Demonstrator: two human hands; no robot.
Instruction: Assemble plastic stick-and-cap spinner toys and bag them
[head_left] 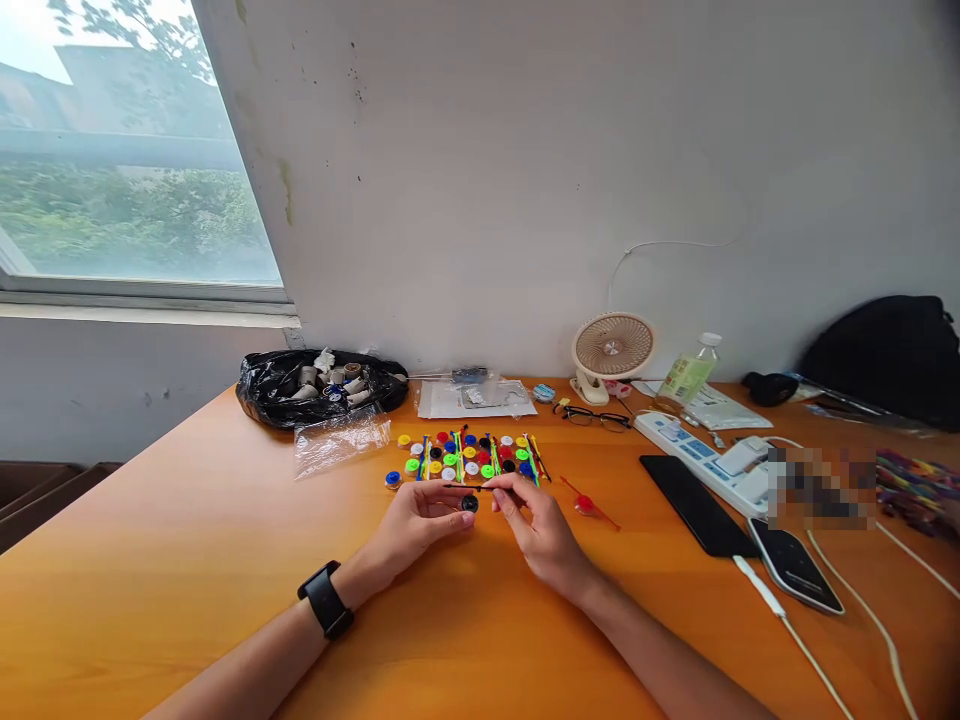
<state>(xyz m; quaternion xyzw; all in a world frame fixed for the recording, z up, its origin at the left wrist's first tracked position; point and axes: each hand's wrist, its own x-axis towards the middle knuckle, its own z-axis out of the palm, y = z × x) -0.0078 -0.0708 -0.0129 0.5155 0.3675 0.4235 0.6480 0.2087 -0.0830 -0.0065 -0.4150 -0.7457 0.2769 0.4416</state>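
My left hand is closed, with a small round black piece at its thumb and fingertips. A thin black stick lies level just above that piece. My right hand pinches this stick between thumb and fingers, and its far end reaches the fingers of my left hand. Beyond both hands sit several small round pieces in blue, yellow, white, red, green and black, with coloured thin sticks lying among them. To the right of my right hand rests a red round piece with a red stick by it.
A black plastic bag with cardboard-like rolls stands at the back left, beside a clear bag. A small fan, glasses and a bottle are behind. A power strip, phones and cables occupy the right.
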